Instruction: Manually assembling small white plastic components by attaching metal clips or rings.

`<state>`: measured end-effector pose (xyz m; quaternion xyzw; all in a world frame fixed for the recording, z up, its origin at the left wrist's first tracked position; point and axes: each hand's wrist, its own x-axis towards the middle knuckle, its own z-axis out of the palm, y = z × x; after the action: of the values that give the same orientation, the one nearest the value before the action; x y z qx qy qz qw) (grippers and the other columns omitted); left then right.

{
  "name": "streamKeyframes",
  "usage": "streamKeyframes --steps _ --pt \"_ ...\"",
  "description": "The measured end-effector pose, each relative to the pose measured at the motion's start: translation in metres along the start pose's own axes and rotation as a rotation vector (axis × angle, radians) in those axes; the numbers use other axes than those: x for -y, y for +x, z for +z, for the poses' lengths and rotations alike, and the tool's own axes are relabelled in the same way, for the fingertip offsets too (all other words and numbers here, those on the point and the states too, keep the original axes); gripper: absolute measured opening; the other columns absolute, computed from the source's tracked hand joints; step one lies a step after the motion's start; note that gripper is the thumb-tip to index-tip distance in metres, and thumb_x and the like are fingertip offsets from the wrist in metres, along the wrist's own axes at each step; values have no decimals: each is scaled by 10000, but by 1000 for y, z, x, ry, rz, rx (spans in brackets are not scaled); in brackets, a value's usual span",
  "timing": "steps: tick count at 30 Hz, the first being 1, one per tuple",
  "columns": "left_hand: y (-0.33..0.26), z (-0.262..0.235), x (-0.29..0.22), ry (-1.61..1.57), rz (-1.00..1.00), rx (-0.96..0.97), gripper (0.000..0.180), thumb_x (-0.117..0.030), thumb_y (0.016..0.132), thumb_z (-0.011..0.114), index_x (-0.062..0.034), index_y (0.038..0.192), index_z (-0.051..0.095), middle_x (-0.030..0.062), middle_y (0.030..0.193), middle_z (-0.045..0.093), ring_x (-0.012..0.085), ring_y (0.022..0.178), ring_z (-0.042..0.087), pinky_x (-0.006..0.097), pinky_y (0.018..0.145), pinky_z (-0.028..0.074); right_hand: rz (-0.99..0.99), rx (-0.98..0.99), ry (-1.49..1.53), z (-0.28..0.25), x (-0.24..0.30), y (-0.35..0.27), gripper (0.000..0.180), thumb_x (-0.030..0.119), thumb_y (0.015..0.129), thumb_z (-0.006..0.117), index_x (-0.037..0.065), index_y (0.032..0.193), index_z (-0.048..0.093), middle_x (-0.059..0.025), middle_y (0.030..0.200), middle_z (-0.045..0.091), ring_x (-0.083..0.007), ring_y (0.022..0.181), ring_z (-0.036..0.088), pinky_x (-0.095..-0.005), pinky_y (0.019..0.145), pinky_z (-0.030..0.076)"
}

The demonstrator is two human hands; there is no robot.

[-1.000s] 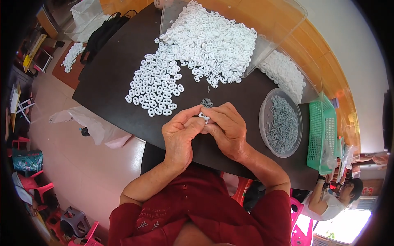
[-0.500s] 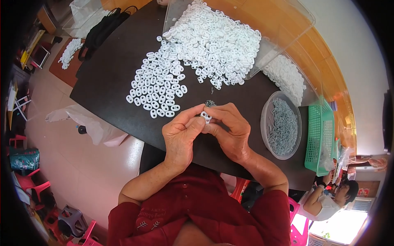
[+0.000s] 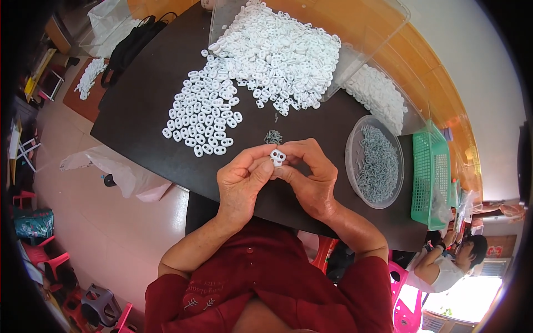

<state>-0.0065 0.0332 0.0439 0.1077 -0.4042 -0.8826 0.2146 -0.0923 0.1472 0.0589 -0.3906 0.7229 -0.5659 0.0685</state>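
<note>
Between my fingertips is a small white two-hole plastic piece (image 3: 277, 157), held above the table's near edge. My left hand (image 3: 240, 186) pinches it from the left with thumb and fingers. From the other side my right hand (image 3: 312, 180) grips it the same way. The fingers cover part of the piece, and I cannot tell whether a second piece sits behind it. Just beyond my fingertips lies a little heap of grey screws (image 3: 272, 136). Further left, a spread of loose white two-hole pieces (image 3: 202, 119) lies flat on the dark table (image 3: 139, 111).
A big mound of white pieces (image 3: 283, 53) spills from a clear bin (image 3: 383, 39) at the back. To the right stand a round tub (image 3: 352, 177) of grey screws and a green basket (image 3: 432, 177). Another person (image 3: 447, 263) sits at far right.
My view has shifted slightly, so the table's contents appear further left and the screw heap shows more. Both hands keep their pinch on the white piece, which looks slightly turned.
</note>
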Motion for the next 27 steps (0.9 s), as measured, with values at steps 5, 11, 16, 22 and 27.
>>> streamKeyframes --steps 5,11,16,22,27 --pt "2 -5 10 97 73 31 254 -53 878 619 49 1110 610 58 922 642 92 792 576 224 743 479 -75 -17 -9 -6 -4 -2 332 -40 736 714 16 1053 637 -62 956 591 -110 807 543 -242 720 455" --pt "8 -7 18 159 116 58 250 -42 894 596 47 1127 595 46 916 623 80 805 561 214 736 487 -68 -23 -24 -10 -7 -2 347 -38 734 715 11 1068 634 -69 972 595 -112 795 538 -240 719 453" --pt "11 -3 24 131 91 72 251 -42 911 574 44 1147 583 49 943 620 74 824 553 210 733 486 -50 -22 -4 -11 -12 -2 358 -47 738 708 10 1084 635 -72 970 596 -109 792 535 -238 708 455" --pt "12 0 25 193 155 26 232 -36 909 576 30 1128 609 22 904 579 66 800 525 192 720 463 -39 -58 88 -8 -13 -1 349 -62 744 696 -1 1083 637 -82 991 602 -111 785 535 -233 688 462" --pt "12 -3 30 335 319 23 202 -40 900 590 31 1086 624 24 879 569 67 783 516 187 688 431 -81 -122 25 -4 -14 -2 332 -46 683 735 7 1001 661 -99 932 635 -153 718 551 -258 591 463"
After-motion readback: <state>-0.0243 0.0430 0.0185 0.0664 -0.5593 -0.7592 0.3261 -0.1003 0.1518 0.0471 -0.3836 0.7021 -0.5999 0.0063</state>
